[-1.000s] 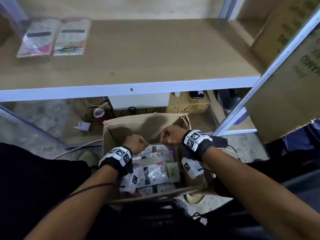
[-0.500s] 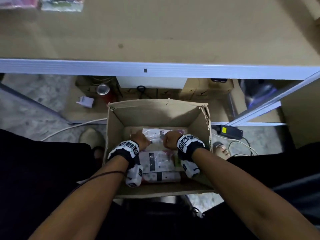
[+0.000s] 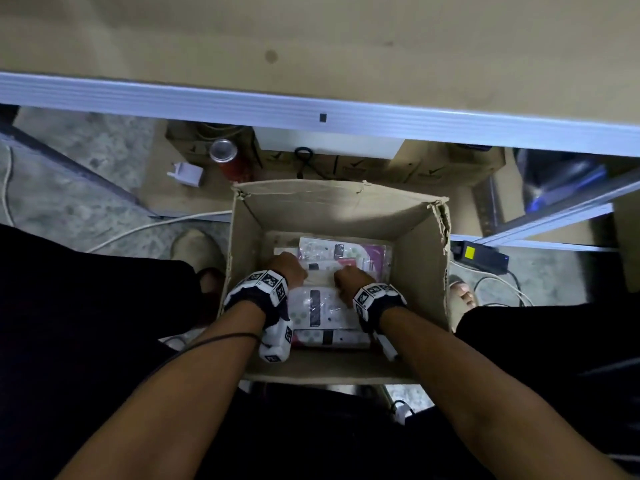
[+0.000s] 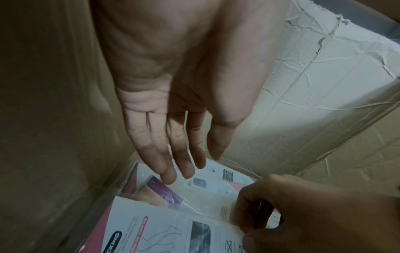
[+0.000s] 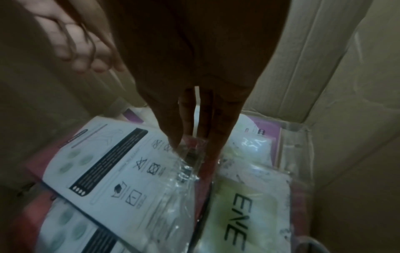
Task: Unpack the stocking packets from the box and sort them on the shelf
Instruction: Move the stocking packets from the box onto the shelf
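Observation:
An open cardboard box (image 3: 332, 209) stands on the floor between my feet, with several stocking packets (image 3: 322, 306) lying flat in it. Both hands are down inside. My left hand (image 3: 287, 271) has straight fingers (image 4: 184, 169) just over a white and purple packet (image 4: 207, 184) at the far left corner. My right hand (image 3: 349, 280) pinches the clear plastic edge of a white packet (image 5: 121, 164) printed with care symbols; its curled fingers (image 4: 249, 217) show in the left wrist view. A pale green packet (image 5: 244, 210) lies beside it. The wooden shelf (image 3: 311, 46) spans the top.
Under the shelf stand cardboard boxes (image 3: 433, 168), a red can (image 3: 228, 159) and a white plug (image 3: 187, 174). A white cable (image 3: 156, 226) runs left of the box. A black power adapter (image 3: 481, 254) lies to the right. The box walls hem both hands in.
Both hands went from fists at the box's rim down onto the packets. The left hand opened and the right took a packet's edge. The view tipped down, losing the packets on the shelf.

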Motion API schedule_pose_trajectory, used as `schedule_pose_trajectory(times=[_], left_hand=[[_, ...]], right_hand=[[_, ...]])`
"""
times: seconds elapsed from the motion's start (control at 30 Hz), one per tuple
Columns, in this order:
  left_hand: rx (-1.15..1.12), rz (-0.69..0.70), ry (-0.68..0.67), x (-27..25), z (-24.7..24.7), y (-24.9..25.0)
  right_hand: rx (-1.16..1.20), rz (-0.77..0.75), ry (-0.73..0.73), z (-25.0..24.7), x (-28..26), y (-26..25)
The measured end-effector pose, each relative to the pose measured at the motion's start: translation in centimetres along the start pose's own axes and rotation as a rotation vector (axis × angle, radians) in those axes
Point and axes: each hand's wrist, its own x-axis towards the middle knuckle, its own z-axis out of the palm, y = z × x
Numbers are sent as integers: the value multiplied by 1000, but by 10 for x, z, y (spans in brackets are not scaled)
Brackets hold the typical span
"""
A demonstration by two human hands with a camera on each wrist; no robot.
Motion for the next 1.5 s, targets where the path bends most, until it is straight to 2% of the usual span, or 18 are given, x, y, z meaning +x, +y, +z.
schedule_pose_trajectory(times=[0.3,0.67,0.97,1.3,1.5], left_hand=[[25,-8,1,-2,-3,2],[-121,-35,-13,-13,-5,6],[0,-2,5,-19,-7,5],[-26,25,34,-19,-9,2],[-7,59,54,-16,-8,1]], right_hand=[[-49,-28,71,5,4,-5],[-41,-90,-76,-1,-9,8],[-31,-53,-124,2,-16,17],[-28,32,-10,1,-17,21],[-76,120,-25,2,-23,26]])
